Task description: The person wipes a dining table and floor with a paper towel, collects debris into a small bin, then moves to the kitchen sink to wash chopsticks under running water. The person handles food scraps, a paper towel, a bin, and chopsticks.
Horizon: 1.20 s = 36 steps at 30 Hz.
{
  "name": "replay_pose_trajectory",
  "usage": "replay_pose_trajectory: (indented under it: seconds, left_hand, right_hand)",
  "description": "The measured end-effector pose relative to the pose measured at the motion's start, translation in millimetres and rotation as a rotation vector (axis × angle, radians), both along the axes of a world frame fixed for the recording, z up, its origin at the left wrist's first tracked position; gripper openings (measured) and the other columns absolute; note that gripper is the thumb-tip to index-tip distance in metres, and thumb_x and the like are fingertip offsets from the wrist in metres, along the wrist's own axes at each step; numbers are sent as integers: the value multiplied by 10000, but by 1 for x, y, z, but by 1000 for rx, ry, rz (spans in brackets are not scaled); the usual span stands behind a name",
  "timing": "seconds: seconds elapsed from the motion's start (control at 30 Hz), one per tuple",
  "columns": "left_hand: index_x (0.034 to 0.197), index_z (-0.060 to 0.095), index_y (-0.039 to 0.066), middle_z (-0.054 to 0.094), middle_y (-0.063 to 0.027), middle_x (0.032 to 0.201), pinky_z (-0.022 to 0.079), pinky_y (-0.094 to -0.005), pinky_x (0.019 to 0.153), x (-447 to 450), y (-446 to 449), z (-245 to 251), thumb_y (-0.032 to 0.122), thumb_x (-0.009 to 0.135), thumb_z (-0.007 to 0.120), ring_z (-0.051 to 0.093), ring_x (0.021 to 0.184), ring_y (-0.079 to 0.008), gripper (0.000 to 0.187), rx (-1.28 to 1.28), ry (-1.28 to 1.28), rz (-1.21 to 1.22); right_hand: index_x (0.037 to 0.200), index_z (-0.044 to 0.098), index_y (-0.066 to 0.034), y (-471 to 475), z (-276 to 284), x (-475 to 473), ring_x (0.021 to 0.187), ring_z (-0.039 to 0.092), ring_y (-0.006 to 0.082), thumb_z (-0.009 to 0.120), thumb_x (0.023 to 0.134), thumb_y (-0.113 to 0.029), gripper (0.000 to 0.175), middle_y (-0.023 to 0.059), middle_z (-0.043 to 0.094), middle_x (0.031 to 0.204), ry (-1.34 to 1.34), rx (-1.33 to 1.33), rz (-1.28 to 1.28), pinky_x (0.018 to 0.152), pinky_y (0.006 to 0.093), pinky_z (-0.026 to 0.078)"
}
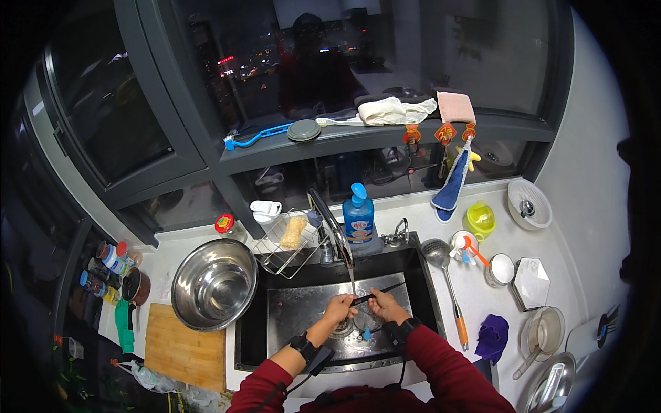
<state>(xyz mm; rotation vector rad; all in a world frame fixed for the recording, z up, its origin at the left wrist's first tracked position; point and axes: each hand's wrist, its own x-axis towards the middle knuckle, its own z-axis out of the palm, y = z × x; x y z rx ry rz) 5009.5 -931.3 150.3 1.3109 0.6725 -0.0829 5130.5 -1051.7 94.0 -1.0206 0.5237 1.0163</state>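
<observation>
A thin stream of water runs from the chrome faucet (335, 224) over the dark kitchen sink (251, 330). Under it my left hand (341, 308) grips one end of a slim black utensil (395, 285), possibly chopsticks. Further along the same utensil, my right hand (383, 303) has its fingers closed around it, and the tapered end points to the upper right. Below my hands, a small blue item (366, 334) lies near the drain, partly blurred by water.
Left of the sink are a stainless steel bowl (214, 284), tilted over the rim, and a wooden cutting board (186, 351). Behind stands a blue soap bottle (358, 217) beside a wire rack (268, 253). A skimmer (452, 289) and purple cloth (491, 338) lie at right.
</observation>
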Motion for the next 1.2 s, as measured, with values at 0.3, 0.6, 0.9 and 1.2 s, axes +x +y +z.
replay_pose_trajectory:
  seconds: [0.3,0.6,0.9,1.2]
  left_hand:
    - [1029,585,-4,642,-172,836,492,-378,658,-24,-5,19,229,849,571,626,754,-317,295,824,-103,-247]
    - [830,613,-45,592,-287,831,446,-487,736,-85,-13,44,334,911,377,568,819,-446,455,881,249,-527]
    - [756,583,-51,575,-285,758,418,-498,696,-120,-22,52,279,928,350,550,783,-455,440,841,143,-432]
    - [801,548,14,459,-43,528,311,-300,379,-148,-16,55,312,958,348,388,376,-147,391,157,235,-251]
  right_hand:
    - [767,515,-45,7,6,-19,469,481,102,677,802,-171,208,19,501,608,-29,59,73,399,205,417]
    - [681,505,-15,17,15,-93,362,443,112,641,825,-221,286,46,499,539,-311,-53,392,285,257,264]
    - [652,555,38,32,-6,-77,308,478,224,375,916,-287,455,116,485,430,-637,-357,311,305,350,341]
    - [642,628,-26,40,-41,-50,430,547,267,376,915,-335,483,136,568,540,-832,-516,173,460,395,432]
